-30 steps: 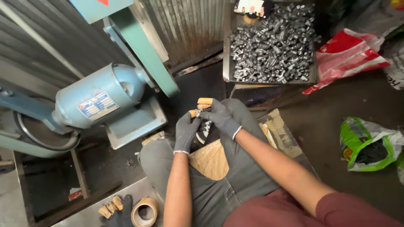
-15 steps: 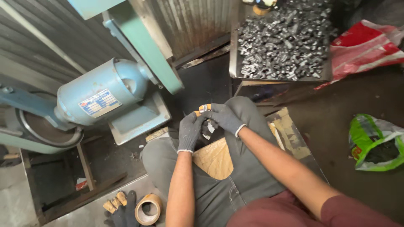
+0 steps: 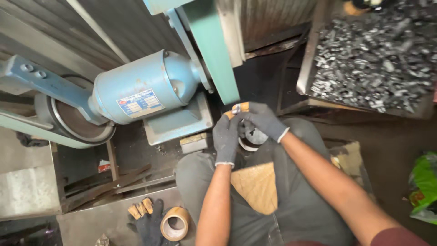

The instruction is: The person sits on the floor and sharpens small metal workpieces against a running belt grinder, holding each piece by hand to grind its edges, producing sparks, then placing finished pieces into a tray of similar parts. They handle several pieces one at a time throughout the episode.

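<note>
Both my hands wear grey gloves with orange-brown fingertips and meet above my knees. My left hand (image 3: pixel 226 139) and my right hand (image 3: pixel 263 119) pinch a small metal part (image 3: pixel 236 108) between their fingertips, just in front of the green column (image 3: pixel 210 50) of the belt grinder. Below the hands a round grey-and-white object (image 3: pixel 253 137) rests between my knees, partly hidden by them. A tan patch (image 3: pixel 256 187) lies on my grey-trousered lap.
A blue electric motor (image 3: pixel 136 89) sits left of the hands, beside a belt wheel (image 3: pixel 77 123). A tray heaped with several small metal parts (image 3: pixel 368 59) stands at the upper right. A spare glove (image 3: pixel 144 218) and tape roll (image 3: pixel 175 223) lie lower left; a green bag (image 3: pixel 423 182) at right.
The view has moved closer and shifted right, so motor and hands appear larger. Both hands stay together at the small part, now slightly nearer the green column.
</note>
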Demonstrator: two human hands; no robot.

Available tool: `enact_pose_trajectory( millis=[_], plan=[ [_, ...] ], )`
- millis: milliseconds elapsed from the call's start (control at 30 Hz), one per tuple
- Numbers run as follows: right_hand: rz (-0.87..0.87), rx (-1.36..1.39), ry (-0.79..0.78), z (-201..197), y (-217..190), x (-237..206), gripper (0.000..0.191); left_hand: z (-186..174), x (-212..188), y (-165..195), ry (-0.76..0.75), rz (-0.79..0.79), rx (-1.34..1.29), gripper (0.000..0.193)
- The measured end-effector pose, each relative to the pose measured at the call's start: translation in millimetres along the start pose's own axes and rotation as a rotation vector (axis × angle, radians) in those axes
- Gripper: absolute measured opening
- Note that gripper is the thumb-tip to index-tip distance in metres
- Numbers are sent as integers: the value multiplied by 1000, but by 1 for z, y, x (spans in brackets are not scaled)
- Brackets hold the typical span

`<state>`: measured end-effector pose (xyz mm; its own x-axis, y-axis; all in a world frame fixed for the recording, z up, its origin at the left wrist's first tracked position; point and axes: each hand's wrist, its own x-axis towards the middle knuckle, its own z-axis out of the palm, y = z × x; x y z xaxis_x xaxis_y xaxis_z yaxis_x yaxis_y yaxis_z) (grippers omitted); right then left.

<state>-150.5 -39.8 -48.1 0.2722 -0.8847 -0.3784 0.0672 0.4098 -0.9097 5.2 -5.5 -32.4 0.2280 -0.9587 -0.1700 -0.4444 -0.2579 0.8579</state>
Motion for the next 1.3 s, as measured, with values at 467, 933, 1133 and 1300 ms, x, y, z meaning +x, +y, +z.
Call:
enact_pose_trajectory(
  millis=[467, 933, 1133, 1300],
  plan=[
    [-221, -218, 81, -9, 34, 20, 15, 14, 7, 1, 7, -135, 29, 31],
    [-37, -319, 199, -16, 50, 39, 17, 49, 36, -64, -10, 305, 377, 26],
    [-377, -341, 151, -10, 37, 29, 13, 33, 13, -31, 86, 74, 137, 34],
    [-146, -30, 147, -11, -4, 2, 18, 18, 2, 6, 34, 99, -285, 33]
  ],
)
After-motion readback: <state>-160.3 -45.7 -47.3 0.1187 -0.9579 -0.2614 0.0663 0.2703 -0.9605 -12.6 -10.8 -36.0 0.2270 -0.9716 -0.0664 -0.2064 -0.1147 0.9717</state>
